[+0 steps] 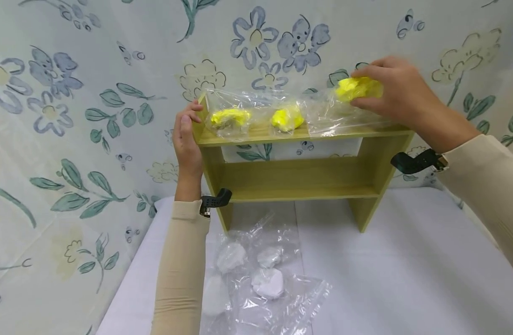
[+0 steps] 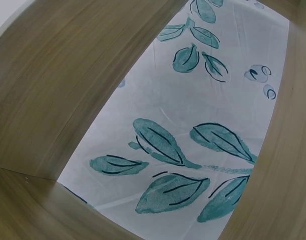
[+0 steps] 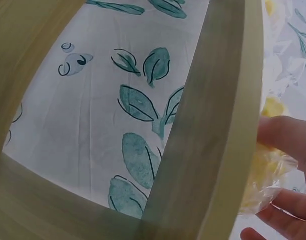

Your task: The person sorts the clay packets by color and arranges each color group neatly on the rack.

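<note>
My right hand point(image 1: 401, 93) pinches a bright yellow lump point(image 1: 353, 88) in a clear plastic bag, above the right part of the wooden shelf's top board. In the right wrist view the fingers point(image 3: 288, 137) press on the crinkled bag beside the board edge. My left hand point(image 1: 188, 146) grips the upper left corner of the wooden shelf point(image 1: 298, 179), fingers over the side panel. Two more bagged yellow lumps lie on the top board: a long one point(image 1: 231, 117) at the left and a rounder one point(image 1: 287, 118) near the middle. The left hand is out of its own wrist view.
Several white lumps point(image 1: 268, 283) in clear bags lie on the white tabletop point(image 1: 390, 270), in front of the shelf's left side. Behind the shelf hangs a flower-patterned cloth point(image 1: 156, 56). The shelf's lower board point(image 1: 298, 193) spans between the side panels.
</note>
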`<state>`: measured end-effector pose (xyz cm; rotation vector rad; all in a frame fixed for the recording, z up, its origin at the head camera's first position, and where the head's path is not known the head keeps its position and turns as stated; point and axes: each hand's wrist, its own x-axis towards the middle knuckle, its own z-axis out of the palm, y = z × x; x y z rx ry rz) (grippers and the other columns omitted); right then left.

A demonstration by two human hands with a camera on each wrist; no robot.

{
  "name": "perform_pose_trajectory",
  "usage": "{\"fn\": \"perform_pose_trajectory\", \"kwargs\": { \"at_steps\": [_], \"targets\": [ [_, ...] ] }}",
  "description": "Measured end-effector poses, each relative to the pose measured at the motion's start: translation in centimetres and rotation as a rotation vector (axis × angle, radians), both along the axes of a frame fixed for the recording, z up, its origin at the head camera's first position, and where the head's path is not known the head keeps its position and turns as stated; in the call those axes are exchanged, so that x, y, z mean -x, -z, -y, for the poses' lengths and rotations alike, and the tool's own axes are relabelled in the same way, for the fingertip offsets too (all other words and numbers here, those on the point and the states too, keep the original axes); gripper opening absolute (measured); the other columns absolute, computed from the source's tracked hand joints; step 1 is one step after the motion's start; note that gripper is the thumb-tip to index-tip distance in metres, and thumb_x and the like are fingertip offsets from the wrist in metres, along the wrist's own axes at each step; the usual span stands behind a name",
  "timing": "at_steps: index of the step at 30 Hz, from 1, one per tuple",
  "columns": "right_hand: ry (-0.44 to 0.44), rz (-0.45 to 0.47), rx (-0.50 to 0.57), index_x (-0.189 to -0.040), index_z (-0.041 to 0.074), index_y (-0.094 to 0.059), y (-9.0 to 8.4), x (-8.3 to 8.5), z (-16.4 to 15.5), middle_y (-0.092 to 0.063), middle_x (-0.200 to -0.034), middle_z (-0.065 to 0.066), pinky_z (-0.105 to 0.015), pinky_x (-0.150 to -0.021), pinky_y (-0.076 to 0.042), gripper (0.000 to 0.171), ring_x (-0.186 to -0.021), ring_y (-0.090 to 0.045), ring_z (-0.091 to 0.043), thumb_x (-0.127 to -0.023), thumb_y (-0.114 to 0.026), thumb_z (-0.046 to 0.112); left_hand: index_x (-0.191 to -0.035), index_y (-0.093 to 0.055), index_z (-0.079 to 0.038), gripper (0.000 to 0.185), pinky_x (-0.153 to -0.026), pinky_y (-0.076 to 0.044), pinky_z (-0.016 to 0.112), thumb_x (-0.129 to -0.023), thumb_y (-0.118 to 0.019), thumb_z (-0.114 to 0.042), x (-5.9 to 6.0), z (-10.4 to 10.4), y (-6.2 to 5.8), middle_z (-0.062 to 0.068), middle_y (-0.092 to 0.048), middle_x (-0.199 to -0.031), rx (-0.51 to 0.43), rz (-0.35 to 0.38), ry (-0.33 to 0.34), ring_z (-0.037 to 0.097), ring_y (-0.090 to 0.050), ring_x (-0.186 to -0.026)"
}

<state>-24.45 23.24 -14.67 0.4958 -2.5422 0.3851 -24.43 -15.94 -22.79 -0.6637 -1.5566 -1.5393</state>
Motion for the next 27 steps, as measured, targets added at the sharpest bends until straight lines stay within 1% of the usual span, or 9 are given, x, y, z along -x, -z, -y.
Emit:
{"fn": "perform_pose_trajectory", "kwargs": {
  "at_steps": [4, 6, 9, 13, 17, 20, 21, 24, 27],
  "targets": [
    [-0.004, 0.068, -0.039, -0.138, 0.007, -0.05, -0.3, 0.3, 0.5, -0.044, -0.14, -0.027, -0.061, -0.1, -0.037, 0.056, -0.124, -0.04, -0.046, -0.088, -0.069, 0.024, -0.088, -0.051, -0.009, 0.022, -0.115, -0.024, 0.029, -0.097, -0.032, -0.014, -0.2, 0.2, -0.2, 0.03, -0.053, -0.124, -0.01, -0.025, 0.01, 0.026, -0.042, -0.133],
    [-0.007, 0.097, -0.053, -0.139, 0.006, -0.049, -0.2, 0.5, 0.7, -0.045, -0.14, -0.027, -0.061, -0.1, -0.038, 0.057, -0.122, -0.041, -0.046, -0.089, -0.069, 0.023, -0.088, -0.051, -0.009, 0.022, -0.115, -0.024, 0.029, -0.097, -0.032, -0.015, -0.2, 0.3, -0.2, 0.029, -0.053, -0.125, -0.015, -0.021, 0.008, 0.024, -0.043, -0.133],
    [0.001, 0.138, -0.074, -0.141, 0.005, -0.046, 0.1, 0.6, 1.0, -0.043, -0.142, -0.027, -0.062, -0.101, -0.036, 0.058, -0.124, -0.04, -0.047, -0.089, -0.067, 0.022, -0.088, -0.051, -0.008, 0.022, -0.115, -0.024, 0.028, -0.097, -0.032, -0.015, -0.3, 0.3, -0.2, 0.029, -0.053, -0.125, -0.011, -0.011, 0.004, 0.019, -0.043, -0.133],
    [0.011, 0.137, -0.079, -0.143, 0.008, -0.044, 0.6, 0.6, 1.2, -0.037, -0.148, -0.023, -0.062, -0.106, -0.03, 0.057, -0.133, -0.034, -0.047, -0.091, -0.065, 0.02, -0.088, -0.051, -0.008, 0.023, -0.115, -0.022, 0.027, -0.097, -0.031, -0.015, -0.5, 0.4, -0.2, 0.027, -0.053, -0.127, -0.005, 0.009, -0.005, 0.014, -0.042, -0.133],
    [0.006, 0.138, -0.089, -0.141, 0.009, -0.046, 1.0, 0.5, 1.0, -0.039, -0.148, -0.021, -0.061, -0.108, -0.027, 0.052, -0.136, -0.032, -0.044, -0.093, -0.062, 0.019, -0.087, -0.051, -0.009, 0.022, -0.114, -0.023, 0.025, -0.097, -0.032, -0.015, -0.7, 0.4, -0.3, 0.025, -0.054, -0.127, -0.016, 0.042, -0.006, 0.018, -0.043, -0.133],
    [0.0, 0.141, -0.102, -0.14, 0.008, -0.047, 1.1, 0.3, 0.9, -0.041, -0.147, -0.021, -0.061, -0.109, -0.027, 0.048, -0.136, -0.033, -0.044, -0.095, -0.058, 0.018, -0.087, -0.05, -0.005, 0.023, -0.114, -0.024, 0.026, -0.098, -0.033, -0.015, -0.7, 0.3, -0.3, 0.026, -0.054, -0.126, -0.024, 0.038, 0.005, 0.023, -0.043, -0.133],
    [-0.001, 0.139, -0.104, -0.141, 0.007, -0.047, 1.1, 0.2, 0.9, -0.041, -0.147, -0.021, -0.06, -0.109, -0.026, 0.048, -0.136, -0.032, -0.044, -0.095, -0.057, 0.017, -0.087, -0.05, -0.001, 0.024, -0.114, -0.024, 0.027, -0.098, -0.033, -0.014, -0.7, 0.3, -0.3, 0.027, -0.054, -0.127, -0.02, 0.03, 0.008, 0.024, -0.043, -0.133],
    [0.003, 0.134, -0.101, -0.141, 0.007, -0.045, 0.9, -0.1, 0.8, -0.038, -0.148, -0.021, -0.06, -0.11, -0.025, 0.047, -0.137, -0.031, -0.044, -0.096, -0.054, 0.017, -0.089, -0.048, 0.004, 0.025, -0.115, -0.024, 0.027, -0.098, -0.033, -0.014, -0.4, 0.2, -0.3, 0.027, -0.053, -0.128, -0.026, 0.019, 0.019, 0.025, -0.042, -0.133],
    [0.007, 0.142, -0.096, -0.143, 0.008, -0.044, 0.6, -0.4, 0.7, -0.036, -0.15, -0.021, -0.062, -0.11, -0.022, 0.048, -0.139, -0.028, -0.044, -0.097, -0.051, 0.02, -0.088, -0.049, 0.001, 0.025, -0.114, -0.024, 0.025, -0.097, -0.034, -0.015, -0.2, 0.1, -0.3, 0.025, -0.054, -0.128, -0.034, 0.033, 0.016, 0.022, -0.043, -0.133]
  ]
}}
